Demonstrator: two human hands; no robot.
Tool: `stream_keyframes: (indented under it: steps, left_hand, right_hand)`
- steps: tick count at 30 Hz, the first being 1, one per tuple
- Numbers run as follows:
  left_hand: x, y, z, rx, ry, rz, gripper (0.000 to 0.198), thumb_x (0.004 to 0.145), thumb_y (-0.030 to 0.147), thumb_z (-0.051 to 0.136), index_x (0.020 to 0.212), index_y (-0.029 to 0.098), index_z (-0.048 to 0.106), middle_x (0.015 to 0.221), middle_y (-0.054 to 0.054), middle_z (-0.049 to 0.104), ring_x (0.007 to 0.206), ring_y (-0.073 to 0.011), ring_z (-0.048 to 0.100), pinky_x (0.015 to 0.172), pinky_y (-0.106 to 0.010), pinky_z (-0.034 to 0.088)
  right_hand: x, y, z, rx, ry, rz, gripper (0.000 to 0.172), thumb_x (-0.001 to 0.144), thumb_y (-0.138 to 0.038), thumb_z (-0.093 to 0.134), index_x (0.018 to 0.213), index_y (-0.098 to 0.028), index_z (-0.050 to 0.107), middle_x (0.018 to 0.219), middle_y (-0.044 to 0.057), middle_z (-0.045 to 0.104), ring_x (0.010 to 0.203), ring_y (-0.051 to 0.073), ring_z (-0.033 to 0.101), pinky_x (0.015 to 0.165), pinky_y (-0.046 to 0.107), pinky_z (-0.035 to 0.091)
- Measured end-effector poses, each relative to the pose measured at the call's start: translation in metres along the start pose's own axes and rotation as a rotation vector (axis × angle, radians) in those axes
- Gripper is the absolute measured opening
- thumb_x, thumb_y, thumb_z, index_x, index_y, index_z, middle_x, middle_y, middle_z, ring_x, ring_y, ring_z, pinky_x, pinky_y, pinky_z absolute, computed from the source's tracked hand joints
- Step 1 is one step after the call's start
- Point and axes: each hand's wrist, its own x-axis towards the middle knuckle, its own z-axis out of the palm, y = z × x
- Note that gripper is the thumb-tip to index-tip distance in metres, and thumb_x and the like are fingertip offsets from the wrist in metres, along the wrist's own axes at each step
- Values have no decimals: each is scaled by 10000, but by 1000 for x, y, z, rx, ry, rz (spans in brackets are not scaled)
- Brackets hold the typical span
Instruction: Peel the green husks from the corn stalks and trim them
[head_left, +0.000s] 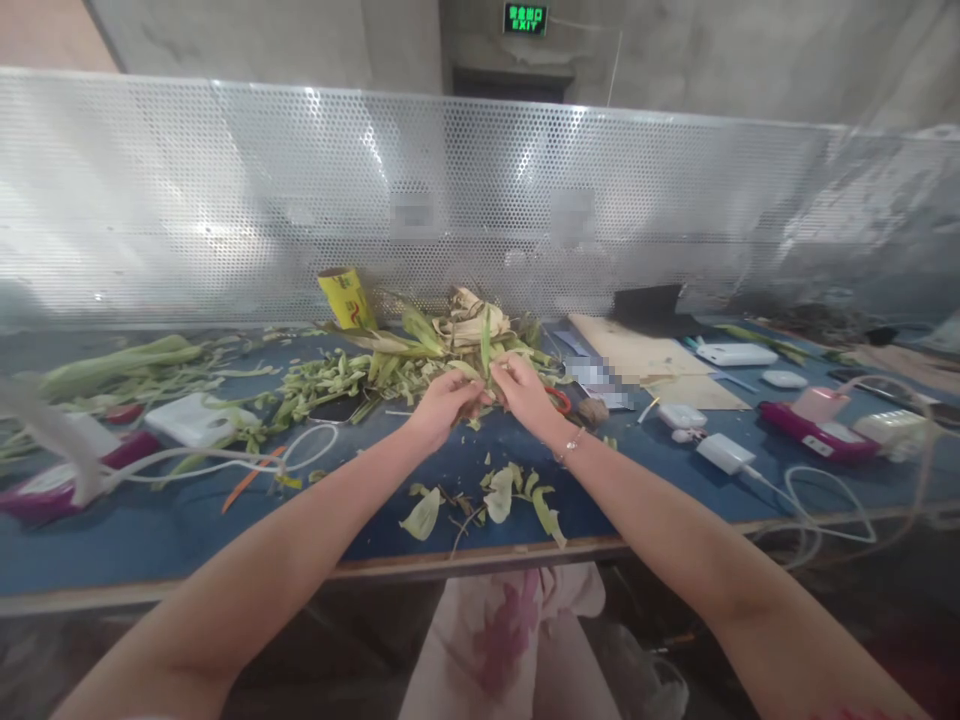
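Over the middle of the blue table (480,530), my left hand (450,405) and my right hand (520,392) meet with their fingertips closed. Between them they pinch a narrow green leaf strip (486,338), which stands up from the fingers; its lower end is hidden. Just behind lies a heap of pale dried husks (469,325) with long green leaves. A pile of green leafy pieces (326,385) spreads to the left of my left hand. Nearer the front edge are scattered loose leaves (499,495) and thin stems. A red-orange loop (559,399) shows beside my right wrist.
A perforated metal screen (480,200) bounds the back. Left are a yellow can (346,297), a white adapter (199,420) and cables. On the right lie cardboard sheets (637,350), a white charger (725,453), a purple power strip (817,432) and a looping cable near the edge.
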Motion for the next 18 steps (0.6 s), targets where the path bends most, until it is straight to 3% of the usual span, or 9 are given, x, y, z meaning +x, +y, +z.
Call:
stream_keyframes:
  steps: [4,7,18]
  left_hand:
    - [-3,2,6,86,98,112,204,677,248,591,610,162,419,424,68,427,348,-28,295,381,-186,184]
    - [-4,3,10,114,140,184,231,716,222,531,577,173,353,385,91,310,343,-25,234,382,-189,157]
    - [-4,2,13,60,179,176,208,730,325,554,699,196,393,384,114,291,320,-36,213,361,-186,150]
  right_hand:
    - [2,1,6,-62,91,-3,227,832,-404,432,705,-218,407,496,-71,343,434,91,350,455,235,303]
    - [3,2,12,-35,168,-19,214,828,-415,433,736,-223,417,534,-62,341,465,100,362,468,241,314]
    - [7,-1,19,214,158,112,207,788,-435,472,814,-248,388,509,-92,244,358,76,243,370,236,240]
